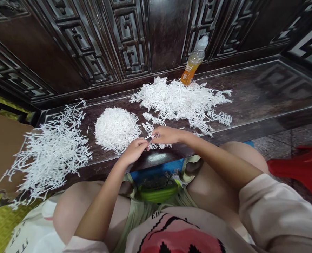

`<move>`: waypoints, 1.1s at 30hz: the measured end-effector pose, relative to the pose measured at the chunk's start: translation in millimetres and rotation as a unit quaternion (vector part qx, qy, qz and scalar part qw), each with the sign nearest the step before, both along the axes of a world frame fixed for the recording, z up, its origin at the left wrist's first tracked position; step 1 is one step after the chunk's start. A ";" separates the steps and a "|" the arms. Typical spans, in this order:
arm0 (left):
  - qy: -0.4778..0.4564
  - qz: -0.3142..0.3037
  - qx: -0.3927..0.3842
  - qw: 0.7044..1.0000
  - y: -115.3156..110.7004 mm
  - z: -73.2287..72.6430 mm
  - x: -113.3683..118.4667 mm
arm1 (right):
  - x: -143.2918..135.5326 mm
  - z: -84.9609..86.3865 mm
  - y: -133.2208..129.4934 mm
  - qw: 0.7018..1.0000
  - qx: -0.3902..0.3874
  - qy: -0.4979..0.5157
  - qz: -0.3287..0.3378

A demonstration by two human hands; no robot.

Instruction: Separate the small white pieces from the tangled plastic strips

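Head cam showed both hands meeting at the bench [263,95] front edge, left hand [134,150] and right hand [167,135] fingers pinched on one white plastic sprig [152,133]. Round pile of small white pieces [116,129] sat just left, orange drink bottle [194,62] stood well behind.

Pale pink tee, bare arms and knees

Short loose sleeves in a washed-out pink, big red-and-black pixel-style print on the chest with a bit of black lettering above it, plus light olive shorts. No rings, watch or gloves on either hand.
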State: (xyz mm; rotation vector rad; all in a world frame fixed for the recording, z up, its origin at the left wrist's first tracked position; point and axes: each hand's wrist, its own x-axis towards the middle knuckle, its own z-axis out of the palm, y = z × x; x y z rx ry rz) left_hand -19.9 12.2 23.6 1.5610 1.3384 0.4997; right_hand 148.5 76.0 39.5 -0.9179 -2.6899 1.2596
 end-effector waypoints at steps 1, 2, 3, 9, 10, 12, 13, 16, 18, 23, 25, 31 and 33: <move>0.000 -0.006 0.002 1.000 0.3 -0.7 0.7 | -0.5 0.7 -0.7 1.000 -0.005 0.002 0.003; -0.003 -0.008 0.004 1.000 0.5 -1.4 1.5 | -1.1 1.5 -1.6 1.000 -0.011 0.005 0.007; -0.007 -0.010 0.003 1.000 0.7 -1.8 2.5 | -1.6 2.1 -2.2 1.000 -0.019 0.010 0.013; -0.060 -0.035 -0.030 0.997 -5.5 12.0 -0.3 | 17.9 1.3 18.2 0.999 -0.004 -0.025 -0.035; -0.072 -0.040 -0.032 0.996 -8.0 15.6 -3.2 | 25.5 1.1 25.9 0.996 0.015 -0.040 -0.079; -0.096 -0.015 -0.037 0.995 -12.7 19.5 -9.1 | 39.2 1.9 40.2 0.987 0.056 -0.033 -0.145; -0.113 0.018 -0.040 0.993 -14.2 18.8 -11.4 | 43.5 2.7 45.2 0.985 0.062 -0.028 -0.156; -0.203 0.153 -0.091 0.963 -13.3 5.9 -12.1 | 41.1 3.3 47.1 0.989 0.029 -0.011 -0.142; -0.265 0.229 -0.157 0.923 -9.2 -7.1 -7.4 | 29.7 0.9 39.3 0.995 -0.015 0.001 -0.103; -0.341 0.277 -0.270 0.857 -1.3 -26.5 9.7 | 7.3 -8.4 17.6 0.998 -0.049 -0.008 -0.048; -0.358 0.276 -0.281 0.847 -1.9 -28.5 14.3 | 5.9 -10.7 13.5 0.998 -0.046 -0.010 -0.038; -0.359 0.228 -0.229 0.875 -8.0 -33.8 19.2 | 4.3 -13.7 8.1 0.998 -0.044 0.001 -0.044; -0.348 0.213 -0.192 0.892 -9.1 -34.4 20.4 | 3.3 -14.3 7.8 0.998 -0.050 0.003 -0.046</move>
